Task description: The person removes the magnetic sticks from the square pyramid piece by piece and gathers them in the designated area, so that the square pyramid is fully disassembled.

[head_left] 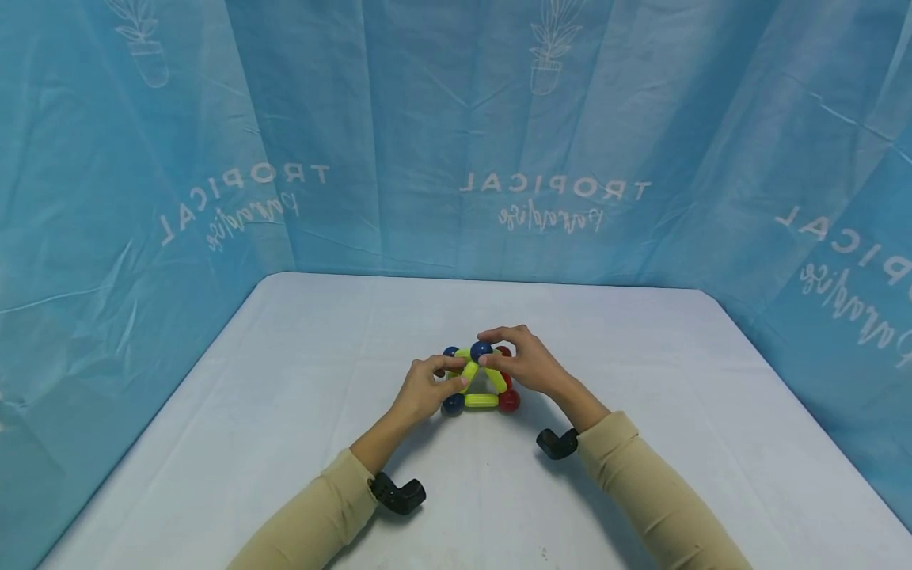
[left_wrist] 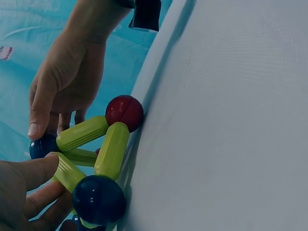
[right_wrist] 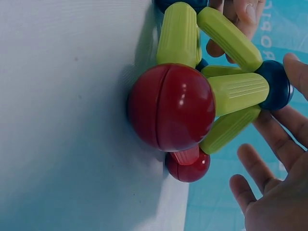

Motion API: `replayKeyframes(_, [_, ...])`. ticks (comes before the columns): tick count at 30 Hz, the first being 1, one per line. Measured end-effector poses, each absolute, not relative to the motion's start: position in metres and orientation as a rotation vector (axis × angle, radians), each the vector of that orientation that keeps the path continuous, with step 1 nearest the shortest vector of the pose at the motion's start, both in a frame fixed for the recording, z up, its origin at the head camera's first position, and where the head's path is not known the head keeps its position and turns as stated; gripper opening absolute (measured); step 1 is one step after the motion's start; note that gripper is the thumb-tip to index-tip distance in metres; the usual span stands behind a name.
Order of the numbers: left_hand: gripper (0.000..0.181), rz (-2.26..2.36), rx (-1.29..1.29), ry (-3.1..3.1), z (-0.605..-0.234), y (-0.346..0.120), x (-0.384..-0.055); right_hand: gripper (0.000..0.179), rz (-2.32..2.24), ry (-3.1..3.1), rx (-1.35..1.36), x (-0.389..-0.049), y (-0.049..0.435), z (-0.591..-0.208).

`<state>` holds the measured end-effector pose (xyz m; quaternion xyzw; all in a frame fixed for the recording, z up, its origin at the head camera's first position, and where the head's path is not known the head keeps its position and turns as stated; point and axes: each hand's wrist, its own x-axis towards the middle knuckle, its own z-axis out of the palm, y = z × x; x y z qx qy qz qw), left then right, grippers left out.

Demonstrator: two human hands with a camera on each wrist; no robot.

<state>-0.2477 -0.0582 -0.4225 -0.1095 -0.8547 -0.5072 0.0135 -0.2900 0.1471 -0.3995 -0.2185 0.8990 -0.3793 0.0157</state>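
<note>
On the white table a pyramid of balls and ribbed yellow-green rods, like a magnetic building set, stands between both hands. A blue ball (head_left: pixel 481 351) forms its peak, and my right hand (head_left: pixel 530 362) pinches that ball between thumb and fingers. My left hand (head_left: pixel 423 389) pinches a sloping yellow-green rod (left_wrist: pixel 70 172), which runs from the peak down to the near left blue ball (left_wrist: pixel 99 200). At the base, a front rod (head_left: pixel 481 400) joins this ball to a red ball (right_wrist: pixel 172 107). A short red rod (right_wrist: pixel 186 155) links it to the other red ball (right_wrist: pixel 187 167).
White cloth covers the table (head_left: pixel 342 340). Blue printed curtains (head_left: pixel 427 142) rise along its back and sides. A black wrist camera mount (head_left: pixel 399 494) sits at the left cuff, another mount (head_left: pixel 558 443) at the right.
</note>
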Motion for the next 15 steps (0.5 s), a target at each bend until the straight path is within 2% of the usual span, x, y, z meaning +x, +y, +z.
replayKeyframes(15, [0.031, -1.581, -0.336, -2.685, -0.4266, -0.0532, -0.2489, 0.045, -1.176, 2.795, -0.671, -0.2890, 0.1457, -0.3999])
